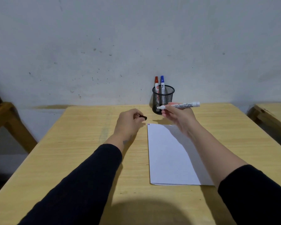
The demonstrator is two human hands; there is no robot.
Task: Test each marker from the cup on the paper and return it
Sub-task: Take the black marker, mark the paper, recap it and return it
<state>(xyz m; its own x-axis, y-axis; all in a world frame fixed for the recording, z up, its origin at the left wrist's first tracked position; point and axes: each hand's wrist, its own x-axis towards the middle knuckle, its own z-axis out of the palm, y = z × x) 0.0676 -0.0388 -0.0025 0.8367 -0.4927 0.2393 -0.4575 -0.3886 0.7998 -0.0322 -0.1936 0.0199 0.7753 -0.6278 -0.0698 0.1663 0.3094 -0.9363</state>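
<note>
Plastic marker (179, 106), light and stiff, sits pinched mid-barrel in right hand (177, 118); left hand (129, 122) fingers pinch its black cap (143, 117).

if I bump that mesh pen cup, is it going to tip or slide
Probably tips easily: the mesh cup looks light, and the red marker and blue marker stand tall above its rim. It may also slide on the smooth wooden table.
</note>
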